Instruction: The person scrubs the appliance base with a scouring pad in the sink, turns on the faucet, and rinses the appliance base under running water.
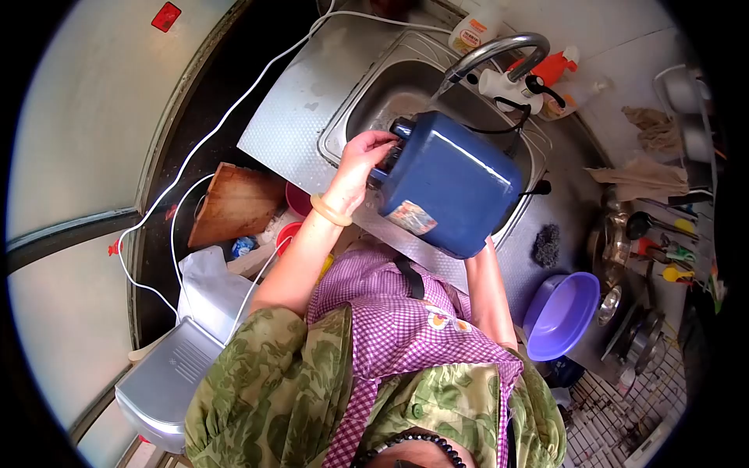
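A blue boxy appliance or container (456, 183) with rounded corners is tilted over the front of the sink (337, 129). It has a sticker on one side and dark knob-like parts (402, 129) at its left end. My left hand (367, 156), with a pale bangle at the wrist, is closed on that end, fingers bent around the dark parts. From below, my right hand (488, 248) holds the opposite end; its fingers are hidden behind the blue body. A curved faucet (499, 47) hangs just above, its spout close to the blue thing.
A purple basin (560, 316) and a dark scouring pad (546, 246) are on the steel counter at right. Bottles (476, 31) stand behind the sink. A wooden board (234, 207), a grey appliance (172, 378) and a white cord (207, 144) are at left. Utensils (663, 234) hang at far right.
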Action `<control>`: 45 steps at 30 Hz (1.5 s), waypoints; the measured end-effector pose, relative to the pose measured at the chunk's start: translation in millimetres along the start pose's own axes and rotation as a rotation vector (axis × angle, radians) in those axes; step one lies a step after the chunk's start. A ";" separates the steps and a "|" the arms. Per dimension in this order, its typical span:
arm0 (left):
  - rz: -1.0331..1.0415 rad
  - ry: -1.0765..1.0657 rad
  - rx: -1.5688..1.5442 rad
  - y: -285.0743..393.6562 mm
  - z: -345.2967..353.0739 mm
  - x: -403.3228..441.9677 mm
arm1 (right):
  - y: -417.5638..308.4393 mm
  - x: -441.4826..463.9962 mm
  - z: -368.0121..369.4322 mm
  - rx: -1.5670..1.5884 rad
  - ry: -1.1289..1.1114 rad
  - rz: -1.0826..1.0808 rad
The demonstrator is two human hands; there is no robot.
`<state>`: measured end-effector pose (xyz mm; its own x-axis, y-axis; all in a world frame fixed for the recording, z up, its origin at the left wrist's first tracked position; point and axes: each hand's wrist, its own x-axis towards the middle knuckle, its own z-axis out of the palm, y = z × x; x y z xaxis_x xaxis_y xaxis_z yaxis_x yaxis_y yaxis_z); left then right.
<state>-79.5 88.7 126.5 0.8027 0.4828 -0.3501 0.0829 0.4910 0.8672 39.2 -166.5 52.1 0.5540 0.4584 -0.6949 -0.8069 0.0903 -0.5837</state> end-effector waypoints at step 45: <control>0.496 -0.018 0.630 0.7 29.4 -66.0 | 42.1 -30.9 -6.6 -0.043 -0.161 -0.191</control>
<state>-115.0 35.9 160.6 0.8424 0.5229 0.1302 0.0270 -0.2823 0.9590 -10.6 -182.7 46.2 0.6528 0.5721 -0.4965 -0.6794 0.1522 -0.7178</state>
